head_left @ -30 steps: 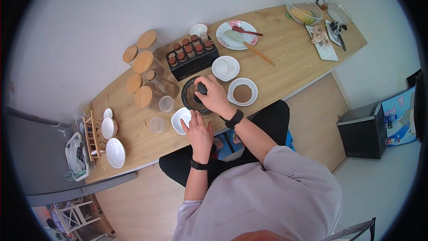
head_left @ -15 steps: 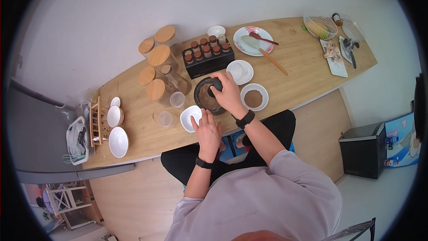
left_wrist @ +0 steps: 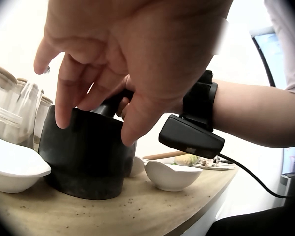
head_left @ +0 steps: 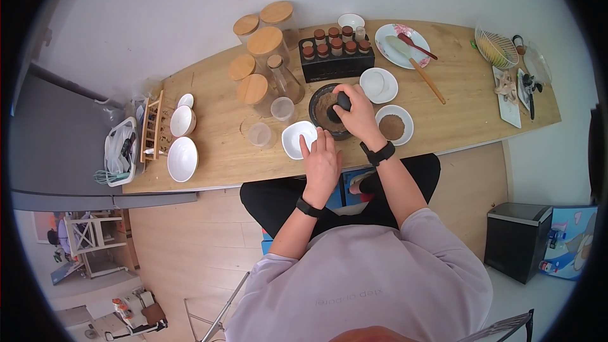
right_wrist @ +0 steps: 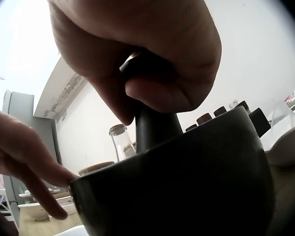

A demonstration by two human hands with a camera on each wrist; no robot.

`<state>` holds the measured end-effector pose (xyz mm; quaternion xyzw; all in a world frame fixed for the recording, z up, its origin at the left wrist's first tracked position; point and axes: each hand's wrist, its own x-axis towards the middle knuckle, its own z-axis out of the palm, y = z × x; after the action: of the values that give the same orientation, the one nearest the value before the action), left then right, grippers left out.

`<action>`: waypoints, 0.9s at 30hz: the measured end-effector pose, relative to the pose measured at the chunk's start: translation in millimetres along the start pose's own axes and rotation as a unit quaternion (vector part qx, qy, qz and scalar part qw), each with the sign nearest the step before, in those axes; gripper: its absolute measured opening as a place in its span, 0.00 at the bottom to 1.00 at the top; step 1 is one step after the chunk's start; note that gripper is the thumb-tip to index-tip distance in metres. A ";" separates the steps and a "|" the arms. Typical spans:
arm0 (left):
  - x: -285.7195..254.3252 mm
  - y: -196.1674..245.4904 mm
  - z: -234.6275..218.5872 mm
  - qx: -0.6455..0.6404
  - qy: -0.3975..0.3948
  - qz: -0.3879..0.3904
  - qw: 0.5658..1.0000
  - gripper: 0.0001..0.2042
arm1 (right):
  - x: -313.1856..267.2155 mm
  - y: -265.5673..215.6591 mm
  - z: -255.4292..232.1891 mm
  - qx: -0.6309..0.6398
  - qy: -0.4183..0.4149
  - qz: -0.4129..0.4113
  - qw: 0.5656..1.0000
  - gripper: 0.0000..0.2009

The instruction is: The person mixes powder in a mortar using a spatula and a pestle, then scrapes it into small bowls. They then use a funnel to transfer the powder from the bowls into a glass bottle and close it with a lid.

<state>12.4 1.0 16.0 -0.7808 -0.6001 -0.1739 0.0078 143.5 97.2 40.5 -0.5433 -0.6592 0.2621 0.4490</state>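
My right hand (head_left: 360, 116) grips a black pestle (right_wrist: 158, 129) by its knobbed top. The pestle stands in a black stone mortar (left_wrist: 83, 155), which holds brown powder (head_left: 325, 101). My left hand (head_left: 322, 164) lies at the near left side of the mortar, its fingers extended and spread, the fingertips right at the rim. Partly under the left fingers in the head view is a white square bowl (head_left: 292, 142). To the right of the mortar, a white bowl of brown powder (head_left: 392, 127) sits close to the right wrist.
Behind the mortar stand a black rack of red-capped jars (head_left: 335, 66) and a white dish (head_left: 379, 85). Lidded glass canisters (head_left: 266, 41) and two clear cups (head_left: 283, 109) are to the left. A floral plate (head_left: 383, 35) carries a spatula (head_left: 421, 73); white bowls (head_left: 182, 159) line the left end.
The head view has shifted, so the table things appear farther right. My right hand stays on the pestle in the mortar, and my left hand stays by the rim.
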 end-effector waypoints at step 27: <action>-3.7 -2.3 3.2 -0.004 0.010 -0.004 1.000 0.31 | 3.1 -18.7 0.4 0.032 -0.010 -0.027 0.999 0.18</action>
<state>10.2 -1.1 11.6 -0.7767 -0.6023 -0.1840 0.0099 134.2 95.2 56.9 -0.5082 -0.6691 0.2763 0.4666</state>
